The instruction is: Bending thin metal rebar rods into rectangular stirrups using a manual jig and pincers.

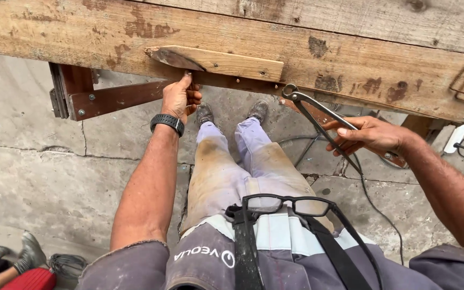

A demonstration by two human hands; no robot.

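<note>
Two hands busy: left hand pressing nail under wooden block for steadiness, right hand clenched around pincers, jaws angled toward worktop edge.

The desk is rough, stained, matt wood. The pincers are dark, dull metal. The floor is cracked grey concrete.
</note>
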